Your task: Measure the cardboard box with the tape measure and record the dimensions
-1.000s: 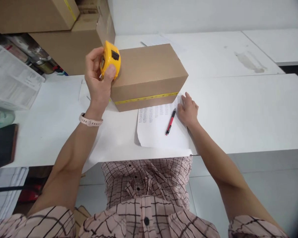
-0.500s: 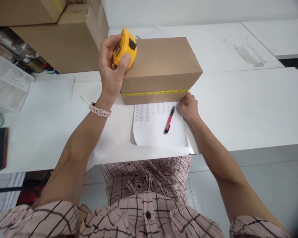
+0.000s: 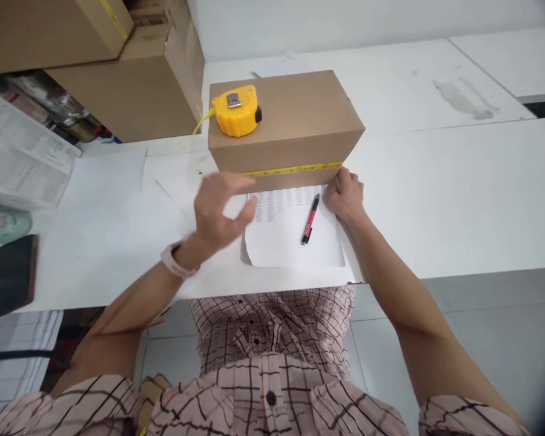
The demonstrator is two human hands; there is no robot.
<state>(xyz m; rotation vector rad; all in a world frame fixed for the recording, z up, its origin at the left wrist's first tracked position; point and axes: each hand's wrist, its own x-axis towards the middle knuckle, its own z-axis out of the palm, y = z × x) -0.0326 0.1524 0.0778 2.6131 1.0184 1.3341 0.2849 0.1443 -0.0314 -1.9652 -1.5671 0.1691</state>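
A brown cardboard box [image 3: 295, 106] sits on the white table, with a yellow tape measure [image 3: 237, 118] resting on its top left. From the case, the yellow blade curls down over the left side, and a stretch of blade [image 3: 295, 170] runs along the box's front face. At the front right corner my right hand [image 3: 346, 194] is closed on the blade's end; its fingertips are partly hidden. My left hand [image 3: 218, 209] is empty, thumb and fingers apart, before the front left corner. Under the hands lies a written paper sheet [image 3: 290, 245] bearing a red and black pen [image 3: 310, 221].
Large cardboard boxes [image 3: 131, 91] are stacked at the back left. A dark phone [image 3: 13, 275] lies near the left edge, and a blank sheet [image 3: 109, 175] is beside it. The table's front edge runs close to my body.
My left hand has let go of the tape measure, which now rests on the box top, and has come down towards me. My right hand stays at the corner.
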